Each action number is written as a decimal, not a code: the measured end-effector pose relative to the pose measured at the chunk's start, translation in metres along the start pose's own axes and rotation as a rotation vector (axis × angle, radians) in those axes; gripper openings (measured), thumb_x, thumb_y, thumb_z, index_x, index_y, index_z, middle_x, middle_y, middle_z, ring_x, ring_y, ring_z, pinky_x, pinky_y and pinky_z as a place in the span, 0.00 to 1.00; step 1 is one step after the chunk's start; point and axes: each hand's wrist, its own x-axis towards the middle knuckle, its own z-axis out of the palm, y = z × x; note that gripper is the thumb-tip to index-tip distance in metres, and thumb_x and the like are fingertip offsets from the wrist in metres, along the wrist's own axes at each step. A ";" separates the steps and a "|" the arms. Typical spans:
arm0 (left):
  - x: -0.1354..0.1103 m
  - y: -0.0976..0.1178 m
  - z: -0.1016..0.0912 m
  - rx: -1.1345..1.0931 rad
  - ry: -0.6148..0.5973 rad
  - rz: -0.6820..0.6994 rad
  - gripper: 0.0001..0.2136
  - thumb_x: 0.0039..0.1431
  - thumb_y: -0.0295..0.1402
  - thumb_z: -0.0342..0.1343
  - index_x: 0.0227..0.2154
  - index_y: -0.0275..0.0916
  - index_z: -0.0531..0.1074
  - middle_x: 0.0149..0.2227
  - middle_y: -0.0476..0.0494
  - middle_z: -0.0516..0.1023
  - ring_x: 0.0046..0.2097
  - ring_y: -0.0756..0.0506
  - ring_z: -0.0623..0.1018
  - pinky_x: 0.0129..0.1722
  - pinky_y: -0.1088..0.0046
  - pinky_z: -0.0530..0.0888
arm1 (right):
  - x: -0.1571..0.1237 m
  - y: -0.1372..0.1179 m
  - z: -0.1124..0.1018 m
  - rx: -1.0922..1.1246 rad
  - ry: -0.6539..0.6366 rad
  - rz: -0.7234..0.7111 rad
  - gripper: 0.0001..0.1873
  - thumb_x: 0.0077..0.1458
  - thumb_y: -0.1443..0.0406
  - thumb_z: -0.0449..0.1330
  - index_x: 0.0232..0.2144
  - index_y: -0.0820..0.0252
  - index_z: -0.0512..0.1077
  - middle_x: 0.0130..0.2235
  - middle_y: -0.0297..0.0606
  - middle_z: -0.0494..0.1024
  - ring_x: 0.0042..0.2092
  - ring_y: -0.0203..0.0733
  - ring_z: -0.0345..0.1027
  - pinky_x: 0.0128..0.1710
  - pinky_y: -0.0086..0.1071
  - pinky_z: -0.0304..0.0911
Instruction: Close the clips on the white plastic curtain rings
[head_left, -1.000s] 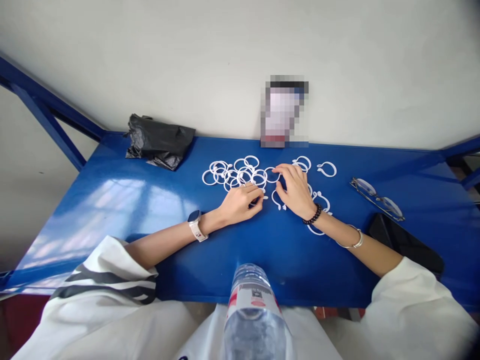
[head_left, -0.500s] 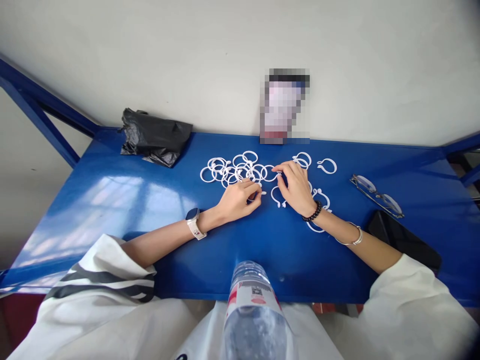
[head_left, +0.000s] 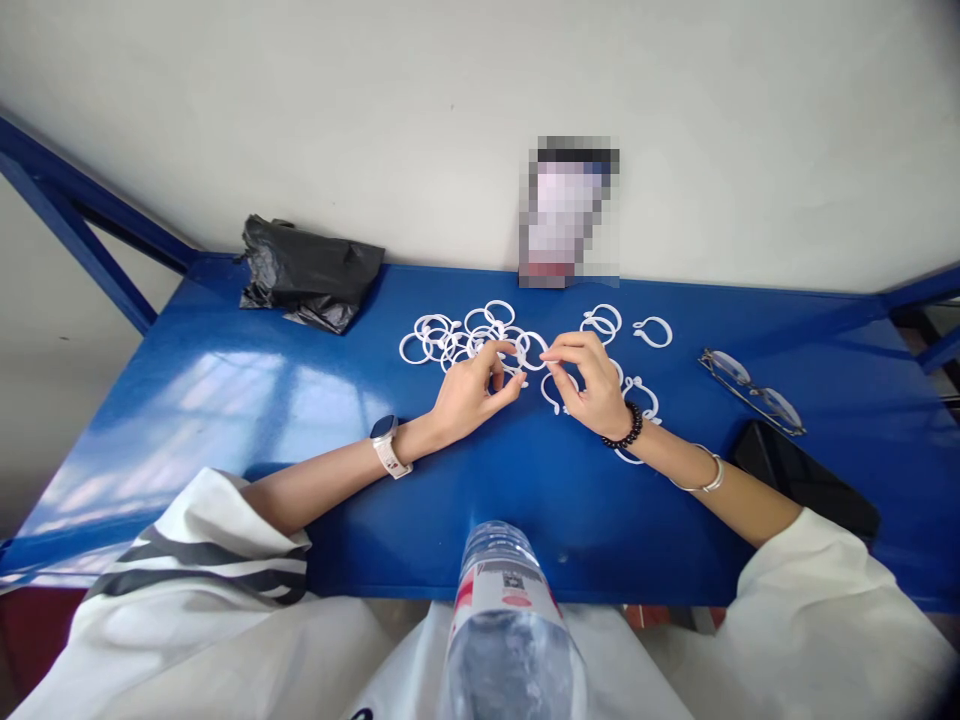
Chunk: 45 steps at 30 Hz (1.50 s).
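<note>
Several white plastic rings (head_left: pixel 450 338) lie in a linked heap on the blue table (head_left: pixel 225 400). My left hand (head_left: pixel 472 392) is raised a little off the table, thumb and fingers pinched on a white ring (head_left: pixel 534 350) at the heap's right end. My right hand (head_left: pixel 592 385) faces it, fingertips pinched on the same ring from the right. More loose rings (head_left: pixel 652 332) lie beyond and under my right wrist. A watch sits on my left wrist, a bead bracelet and a bangle on my right.
A crumpled black bag (head_left: pixel 307 272) lies at the back left. Glasses (head_left: pixel 754 392) and a black phone (head_left: pixel 806 480) rest at the right. A clear water bottle (head_left: pixel 506 630) stands close to me at the front edge. A blurred card (head_left: pixel 570 215) leans on the wall.
Both hands have lifted off the table and drawn together, raising one ring from the heap's right end between their fingertips.
</note>
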 end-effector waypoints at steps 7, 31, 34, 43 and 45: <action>0.002 -0.003 0.001 -0.122 -0.016 -0.008 0.14 0.66 0.35 0.50 0.52 0.38 0.64 0.26 0.55 0.72 0.21 0.56 0.66 0.23 0.81 0.63 | -0.002 -0.001 0.000 0.033 -0.038 -0.059 0.14 0.61 0.74 0.57 0.46 0.54 0.68 0.40 0.40 0.75 0.42 0.42 0.72 0.39 0.37 0.71; 0.004 -0.003 -0.001 -0.051 0.077 0.259 0.08 0.69 0.32 0.50 0.35 0.37 0.70 0.25 0.51 0.72 0.25 0.53 0.71 0.26 0.80 0.67 | -0.002 0.005 -0.002 0.100 -0.253 0.344 0.25 0.72 0.56 0.38 0.29 0.56 0.67 0.28 0.35 0.74 0.32 0.41 0.67 0.39 0.40 0.57; 0.004 -0.006 -0.001 -0.017 0.086 0.279 0.08 0.69 0.29 0.49 0.36 0.36 0.72 0.27 0.49 0.74 0.26 0.53 0.71 0.27 0.80 0.67 | -0.002 0.004 -0.002 0.118 -0.262 0.364 0.27 0.72 0.54 0.36 0.27 0.56 0.65 0.26 0.35 0.73 0.30 0.40 0.66 0.40 0.40 0.57; 0.003 -0.008 0.000 0.016 0.110 0.230 0.11 0.69 0.32 0.50 0.36 0.37 0.77 0.28 0.48 0.75 0.26 0.53 0.70 0.27 0.78 0.67 | 0.000 0.004 -0.002 0.122 -0.334 0.280 0.24 0.71 0.55 0.40 0.25 0.56 0.62 0.24 0.32 0.71 0.28 0.38 0.63 0.41 0.40 0.57; 0.003 -0.008 0.000 0.023 0.112 0.203 0.12 0.69 0.33 0.49 0.37 0.37 0.77 0.28 0.47 0.76 0.26 0.52 0.71 0.27 0.78 0.67 | 0.000 0.004 -0.002 0.122 -0.360 0.241 0.24 0.70 0.54 0.42 0.25 0.56 0.63 0.25 0.32 0.72 0.27 0.38 0.63 0.42 0.41 0.57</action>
